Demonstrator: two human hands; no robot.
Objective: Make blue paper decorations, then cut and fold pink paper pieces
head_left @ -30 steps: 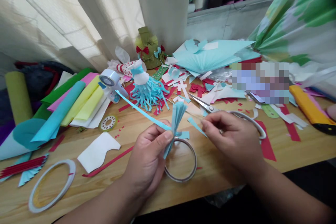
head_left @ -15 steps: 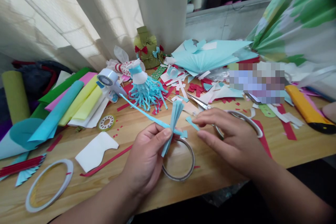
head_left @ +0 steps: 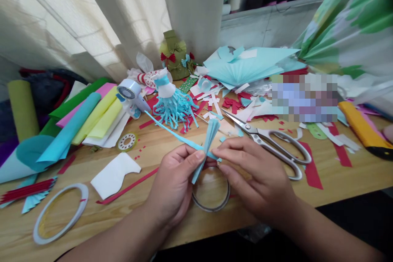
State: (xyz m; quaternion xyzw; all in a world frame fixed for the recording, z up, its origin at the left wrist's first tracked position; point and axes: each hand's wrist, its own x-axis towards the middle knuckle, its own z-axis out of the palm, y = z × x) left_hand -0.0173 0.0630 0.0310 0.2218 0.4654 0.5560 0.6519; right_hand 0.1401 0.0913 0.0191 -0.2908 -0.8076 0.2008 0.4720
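Pretty fiddly spot here: the person's left hand (head_left: 174, 184) has a pleated light-blue paper bundle (head_left: 207, 151) pinched tight between thumb and fingers, right over the tabletop, with the right hand (head_left: 254, 180) closing in from the other side. The right fingertips (head_left: 215, 153) sit narrow and close together at the bundle's pinched waist, apparently on a small blue scrap, though the exact grip is hard to make out.

The bundle's long axis runs roughly up and down, leaning so its top points up and right, its lower end down and left. A long, thin light-blue paper strip (head_left: 175, 133) runs from the pinch up and left towards a tape dispenser (head_left: 127, 92).

My guess at the main risks: if the pinch loosens, the pleats could spring apart, and that long strip could snag on the tasselled paper figure (head_left: 173, 108) or crease. Open steel scissors (head_left: 264, 139) lie just beyond the right hand, so a careless elbow or knuckle could knock them.
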